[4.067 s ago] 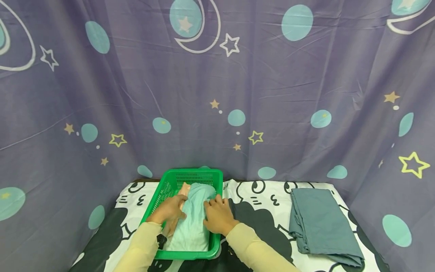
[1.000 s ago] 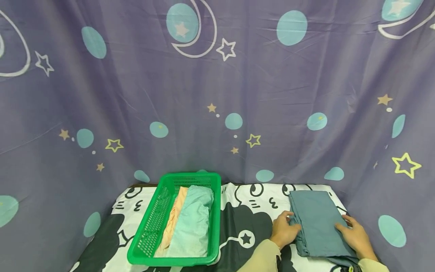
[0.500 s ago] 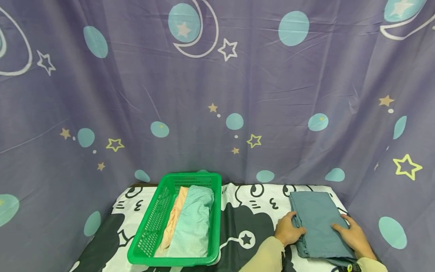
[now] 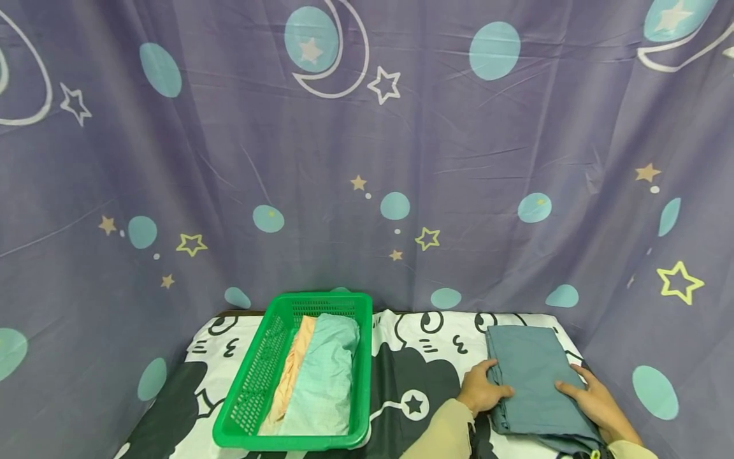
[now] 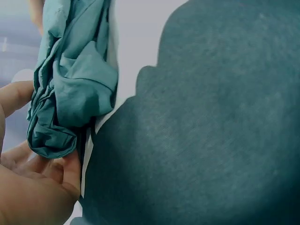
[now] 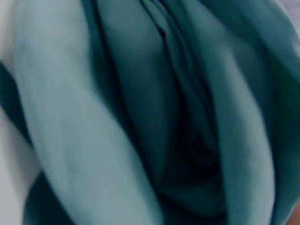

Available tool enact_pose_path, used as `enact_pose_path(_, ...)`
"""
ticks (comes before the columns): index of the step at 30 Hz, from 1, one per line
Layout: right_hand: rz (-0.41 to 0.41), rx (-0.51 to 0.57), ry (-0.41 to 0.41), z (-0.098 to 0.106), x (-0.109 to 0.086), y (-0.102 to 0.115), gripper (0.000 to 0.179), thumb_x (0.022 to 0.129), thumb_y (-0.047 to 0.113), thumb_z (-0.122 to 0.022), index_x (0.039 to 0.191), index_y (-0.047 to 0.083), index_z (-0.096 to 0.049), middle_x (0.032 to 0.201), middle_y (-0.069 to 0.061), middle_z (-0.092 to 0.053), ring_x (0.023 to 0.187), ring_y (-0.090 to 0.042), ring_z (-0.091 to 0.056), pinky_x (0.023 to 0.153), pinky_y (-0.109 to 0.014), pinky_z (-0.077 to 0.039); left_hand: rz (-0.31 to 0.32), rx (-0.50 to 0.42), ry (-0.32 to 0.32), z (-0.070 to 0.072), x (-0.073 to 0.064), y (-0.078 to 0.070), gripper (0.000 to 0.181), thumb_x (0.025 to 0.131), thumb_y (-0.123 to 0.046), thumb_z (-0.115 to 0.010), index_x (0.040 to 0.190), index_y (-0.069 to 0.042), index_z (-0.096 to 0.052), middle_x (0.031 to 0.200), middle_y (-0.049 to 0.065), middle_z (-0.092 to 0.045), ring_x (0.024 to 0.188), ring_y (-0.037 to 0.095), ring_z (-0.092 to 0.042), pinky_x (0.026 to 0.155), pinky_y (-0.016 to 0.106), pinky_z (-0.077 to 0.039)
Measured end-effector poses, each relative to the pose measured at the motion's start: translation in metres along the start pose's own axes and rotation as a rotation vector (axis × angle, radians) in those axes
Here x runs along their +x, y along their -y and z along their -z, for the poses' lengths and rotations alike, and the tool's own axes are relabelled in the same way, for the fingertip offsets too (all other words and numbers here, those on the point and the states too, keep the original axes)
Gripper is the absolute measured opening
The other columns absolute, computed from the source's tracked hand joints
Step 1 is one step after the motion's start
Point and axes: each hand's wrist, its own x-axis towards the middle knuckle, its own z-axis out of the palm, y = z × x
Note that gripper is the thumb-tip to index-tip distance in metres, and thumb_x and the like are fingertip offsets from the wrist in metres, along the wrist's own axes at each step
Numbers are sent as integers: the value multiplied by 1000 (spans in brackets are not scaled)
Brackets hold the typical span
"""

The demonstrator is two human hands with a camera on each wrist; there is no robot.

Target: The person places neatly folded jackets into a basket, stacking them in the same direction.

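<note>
A folded blue-grey cloth lies at the right side of the covered surface in the head view. My left hand grips its left edge, thumb on top. In the left wrist view, fingers curl beneath the rolled edge of the cloth. At the opposite edge, my right hand holds the cloth with the thumb over its top; its other fingers are partly hidden. Loose, blurred folds of the cloth fill the right wrist view, with only a sliver of skin in the lower right corner.
A green plastic basket stands left of centre. Inside it, a light teal folded cloth lies beside a peach one. The black-and-white printed cover spreads beneath everything. A purple curtain hangs behind and at both sides.
Both hands have left the light teal cloth in the basket and moved right to the blue-grey cloth. Over the last second, the thumbs have come further onto its top.
</note>
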Motion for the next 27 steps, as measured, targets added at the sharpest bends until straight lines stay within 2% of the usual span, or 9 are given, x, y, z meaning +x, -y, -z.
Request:
enact_pose_path(6,32,49,8,-2,-5,1,100,99,40,-65,162,-2,1,159,-46,-2,140,-62,-26,105,-63,-43,30,-186,-17,3,0,2,59,69,2,-89,124,-11,-72,116,12,-71,109,23,-66,90,37,-56)
enact_pose_path(9,50,65,-13,-3,-7,2,101,98,37,-68,163,0,-1,160,-44,-7,136,-57,-39,98,-53,-50,38,-242,-21,4,-1,1,59,68,6,-87,123,-11,-72,120,15,-70,116,29,-65,95,43,-56)
enact_pose_path(12,70,97,-47,-8,-10,5,101,96,34,-71,163,1,-3,159,-43,-20,113,-39,-64,84,-40,-56,38,-269,-26,6,-3,0,60,67,7,-86,122,-12,-72,123,15,-70,121,32,-64,99,45,-55)
enact_pose_path(15,77,125,-65,-11,-12,7,102,95,32,-73,164,3,-3,158,-40,-28,103,-20,-67,79,-34,-57,41,-277,-32,9,-4,-1,60,67,9,-86,122,-13,-72,125,15,-69,123,33,-63,100,46,-54)
enact_pose_path(17,89,117,-71,-12,-14,9,102,96,32,-73,165,4,-2,159,-40,-25,110,-28,-66,82,-37,-56,43,-287,-34,11,-5,-1,60,68,9,-85,122,-13,-72,126,16,-69,124,33,-63,100,47,-54)
enact_pose_path(19,95,106,-72,-12,-15,12,103,96,33,-72,165,6,-1,164,-37,-15,133,-43,-53,96,-47,-53,37,-300,-38,14,-6,-2,61,68,10,-84,122,-14,-72,125,16,-69,123,32,-63,100,47,-54)
enact_pose_path(21,105,104,-74,-11,-16,15,103,96,33,-72,165,8,0,166,-35,-4,149,-55,-26,109,-60,-42,16,-308,-44,18,-7,-3,62,67,11,-84,123,-13,-72,123,16,-70,119,29,-65,97,45,-55)
enact_pose_path(24,113,119,-70,-11,-19,21,103,96,33,-72,166,11,1,167,-29,14,152,-58,2,117,-73,-20,-14,-308,-62,23,-7,-4,64,67,11,-84,125,-14,-71,122,14,-72,116,25,-66,95,40,-56)
enact_pose_path(27,121,147,-66,-13,-22,27,103,96,31,-72,166,14,1,168,-24,18,153,-56,5,118,-73,-17,-26,-299,-70,28,-9,-6,65,67,9,-84,126,-15,-71,124,13,-72,119,25,-66,98,40,-55)
